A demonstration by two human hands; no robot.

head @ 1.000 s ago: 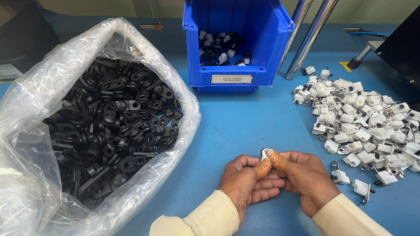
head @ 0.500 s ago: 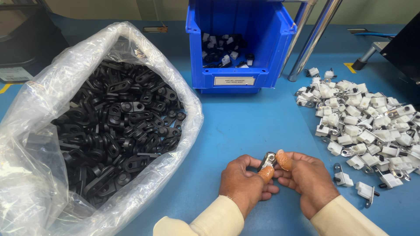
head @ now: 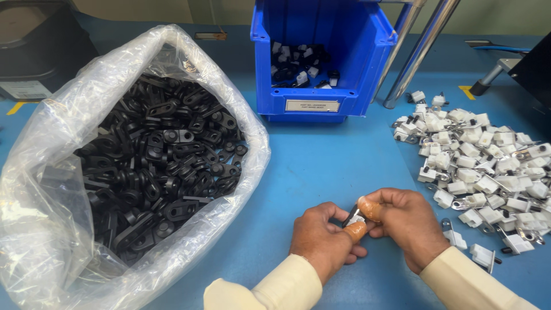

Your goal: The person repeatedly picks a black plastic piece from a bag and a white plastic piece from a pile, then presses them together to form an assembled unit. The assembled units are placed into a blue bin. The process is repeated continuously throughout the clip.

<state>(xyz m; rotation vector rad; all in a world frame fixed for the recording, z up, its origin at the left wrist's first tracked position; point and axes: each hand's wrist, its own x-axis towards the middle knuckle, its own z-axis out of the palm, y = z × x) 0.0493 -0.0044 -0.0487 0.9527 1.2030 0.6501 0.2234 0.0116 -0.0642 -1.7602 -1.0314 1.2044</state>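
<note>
My left hand (head: 321, 238) and my right hand (head: 404, 221) meet low in the middle of the head view, above the blue table (head: 321, 166). Between their thumbs and forefingers they pinch one small part (head: 353, 218), black with a white piece and a bit of metal. Both thumbs wear orange finger cots. Cream sleeves cover both wrists. A heap of small white parts with metal tabs (head: 488, 166) lies just right of my right hand. A clear plastic bag (head: 51, 189) full of black plastic parts (head: 160, 166) sits to the left.
A blue open-front bin (head: 318, 57) stands at the back centre, holding several black and white pieces. Two slanted metal tubes (head: 422, 51) rise right of it. A dark box (head: 34, 46) sits at the far left, and a black object (head: 531, 69) at the right edge.
The hands have stayed together on the small part, turning it slightly; more of its black and metal side shows. The camera has shifted a little.
</note>
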